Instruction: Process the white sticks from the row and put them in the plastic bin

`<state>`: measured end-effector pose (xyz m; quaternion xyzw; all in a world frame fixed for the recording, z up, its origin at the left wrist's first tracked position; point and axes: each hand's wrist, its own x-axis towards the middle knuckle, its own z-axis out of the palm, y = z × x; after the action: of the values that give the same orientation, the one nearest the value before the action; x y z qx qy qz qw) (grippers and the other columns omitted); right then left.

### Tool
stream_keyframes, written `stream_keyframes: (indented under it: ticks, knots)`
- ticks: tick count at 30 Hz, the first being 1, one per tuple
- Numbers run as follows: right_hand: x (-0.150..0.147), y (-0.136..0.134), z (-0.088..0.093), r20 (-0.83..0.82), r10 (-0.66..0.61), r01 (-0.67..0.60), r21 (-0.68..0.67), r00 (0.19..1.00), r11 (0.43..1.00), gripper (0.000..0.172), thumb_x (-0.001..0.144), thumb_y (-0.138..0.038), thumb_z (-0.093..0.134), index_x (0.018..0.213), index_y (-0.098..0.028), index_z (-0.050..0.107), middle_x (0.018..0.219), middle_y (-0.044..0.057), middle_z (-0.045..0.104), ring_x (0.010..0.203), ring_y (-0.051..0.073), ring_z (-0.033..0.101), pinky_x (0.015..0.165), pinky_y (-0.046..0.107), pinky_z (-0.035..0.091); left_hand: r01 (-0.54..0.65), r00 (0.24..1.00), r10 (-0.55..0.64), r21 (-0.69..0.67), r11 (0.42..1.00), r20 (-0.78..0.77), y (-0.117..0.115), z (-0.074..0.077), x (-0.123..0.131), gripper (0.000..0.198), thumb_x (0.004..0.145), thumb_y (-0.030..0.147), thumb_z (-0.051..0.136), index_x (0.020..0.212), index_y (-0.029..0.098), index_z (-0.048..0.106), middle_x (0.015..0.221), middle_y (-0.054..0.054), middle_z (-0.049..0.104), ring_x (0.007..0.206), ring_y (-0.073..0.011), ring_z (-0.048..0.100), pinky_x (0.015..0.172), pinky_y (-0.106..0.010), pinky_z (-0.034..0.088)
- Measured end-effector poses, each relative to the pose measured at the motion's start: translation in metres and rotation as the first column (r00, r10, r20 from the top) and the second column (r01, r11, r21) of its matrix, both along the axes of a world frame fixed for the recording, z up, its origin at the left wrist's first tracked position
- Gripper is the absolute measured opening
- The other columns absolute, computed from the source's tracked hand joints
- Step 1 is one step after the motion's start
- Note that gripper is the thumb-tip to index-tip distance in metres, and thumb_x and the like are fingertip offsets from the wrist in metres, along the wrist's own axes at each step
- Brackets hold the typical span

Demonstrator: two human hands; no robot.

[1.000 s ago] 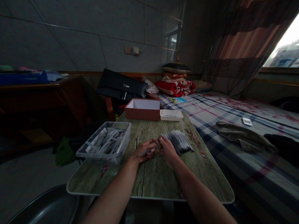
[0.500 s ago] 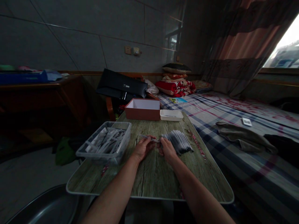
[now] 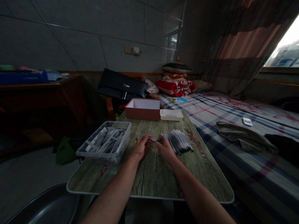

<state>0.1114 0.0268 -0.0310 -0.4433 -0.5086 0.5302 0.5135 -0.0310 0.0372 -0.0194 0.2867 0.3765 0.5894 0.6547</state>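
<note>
Above the middle of the wood-patterned table [image 3: 149, 174], my left hand [image 3: 141, 148] is closed around a slim, pale pen-like stick [image 3: 152, 139]. One end of it sticks out to the left past the fingers. My right hand [image 3: 166, 148] pinches the stick's other end, and the fingertips there hide its tip. Just right of that hand lies a row of similar white sticks [image 3: 179, 140] side by side, their dark ends toward me. To the left stands a clear plastic bin [image 3: 119, 158] holding a jumbled heap of white and dark slim pieces [image 3: 108, 140].
A reddish-brown open box [image 3: 142, 114] and a small white tray [image 3: 171, 118] stand at the table's far end. The bed [image 3: 224, 115] runs along the right side. A dark basin [image 3: 51, 205] is on the floor at lower left, and a black case [image 3: 121, 85] rests behind the table.
The stick has shifted slightly left, and more of it shows beyond my left hand. My right hand has moved a little left, its fingers now drawn in at the stick's end.
</note>
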Motion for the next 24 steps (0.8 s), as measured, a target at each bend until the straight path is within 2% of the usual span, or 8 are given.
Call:
stream_keyframes:
  ticks: [3, 5, 8, 11, 15, 19, 21, 24]
  knots:
    - [-0.001, -0.004, 0.003, -0.093, 0.018, -0.021, -0.039, 0.996, 0.999, 0.036, 0.072, -0.043, 0.066, 0.095, -0.024, 0.045, 0.072, -0.007, 0.05, 0.042, 0.006, 0.036, 0.037, 0.019, 0.024, -0.012, 1.0, 0.011, -0.005, 1.0, -0.015, 0.0, 0.0, -0.001, 0.018, 0.077, 0.033, 0.072, 0.079, 0.016, 0.066, 0.076, -0.004, 0.074, 0.065, -0.0147, 0.07, 0.054, -0.021, 0.052]
    - [-0.001, -0.006, 0.006, -0.119, 0.053, -0.063, -0.076, 0.991, 0.995, 0.035, 0.076, -0.052, 0.06, 0.09, -0.023, 0.046, 0.073, -0.005, 0.051, 0.039, 0.005, 0.034, 0.034, 0.019, 0.021, -0.01, 1.0, 0.01, 0.011, 1.0, -0.016, -0.001, 0.0, -0.001, 0.019, 0.077, 0.034, 0.073, 0.079, 0.016, 0.066, 0.076, -0.004, 0.073, 0.066, -0.0147, 0.07, 0.055, -0.021, 0.052]
    - [0.0, -0.008, 0.009, -0.086, 0.093, -0.105, -0.14, 0.992, 0.985, 0.042, 0.08, -0.061, 0.051, 0.075, -0.02, 0.047, 0.061, -0.004, 0.047, 0.037, 0.006, 0.032, 0.033, 0.019, 0.019, 0.001, 1.0, 0.0, 0.028, 1.0, -0.022, 0.0, -0.002, -0.001, 0.021, 0.076, 0.037, 0.073, 0.079, 0.017, 0.066, 0.074, -0.005, 0.073, 0.066, -0.0157, 0.07, 0.056, -0.022, 0.052]
    - [-0.001, -0.008, 0.01, -0.051, 0.093, -0.101, -0.175, 0.994, 0.979, 0.038, 0.078, -0.056, 0.056, 0.072, -0.02, 0.045, 0.052, -0.008, 0.04, 0.037, 0.006, 0.031, 0.033, 0.018, 0.02, -0.004, 0.999, 0.005, 0.022, 1.0, -0.036, 0.001, -0.004, -0.002, 0.021, 0.076, 0.037, 0.072, 0.078, 0.017, 0.066, 0.075, -0.005, 0.073, 0.065, -0.016, 0.069, 0.056, -0.023, 0.051]
    - [-0.002, -0.011, 0.014, -0.145, 0.084, -0.104, -0.141, 0.986, 0.984, 0.037, 0.07, -0.043, 0.068, 0.086, -0.024, 0.042, 0.057, -0.011, 0.042, 0.036, 0.005, 0.032, 0.032, 0.016, 0.02, -0.015, 0.999, 0.016, 0.014, 1.0, -0.033, 0.001, -0.003, -0.001, 0.02, 0.076, 0.036, 0.072, 0.078, 0.018, 0.065, 0.074, -0.003, 0.073, 0.065, -0.0151, 0.069, 0.055, -0.022, 0.05]
    - [-0.002, -0.012, 0.016, -0.183, 0.077, -0.106, -0.156, 0.98, 0.982, 0.037, 0.075, -0.055, 0.06, 0.082, -0.021, 0.045, 0.065, -0.006, 0.051, 0.036, 0.004, 0.034, 0.031, 0.016, 0.02, -0.01, 0.999, 0.01, 0.008, 1.0, -0.04, -0.001, -0.001, -0.001, 0.022, 0.075, 0.036, 0.073, 0.079, 0.017, 0.065, 0.071, -0.002, 0.072, 0.063, -0.0141, 0.068, 0.054, -0.022, 0.051]
    - [-0.001, -0.012, 0.015, -0.156, 0.086, -0.114, -0.179, 0.984, 0.977, 0.039, 0.078, -0.058, 0.055, 0.074, -0.019, 0.046, 0.058, -0.005, 0.048, 0.036, 0.005, 0.033, 0.031, 0.017, 0.02, -0.004, 0.999, 0.004, 0.013, 1.0, -0.045, -0.002, 0.0, -0.001, 0.022, 0.075, 0.036, 0.074, 0.079, 0.016, 0.065, 0.071, -0.002, 0.072, 0.062, -0.0139, 0.068, 0.053, -0.021, 0.051]
    - [-0.002, -0.011, 0.015, -0.145, 0.092, -0.12, -0.195, 0.985, 0.973, 0.033, 0.076, -0.05, 0.058, 0.073, -0.02, 0.045, 0.052, -0.008, 0.042, 0.035, 0.005, 0.031, 0.031, 0.017, 0.02, -0.01, 0.999, 0.011, 0.015, 1.0, -0.053, -0.002, 0.0, -0.001, 0.021, 0.075, 0.037, 0.073, 0.077, 0.017, 0.066, 0.072, -0.002, 0.072, 0.062, -0.0141, 0.068, 0.053, -0.021, 0.051]
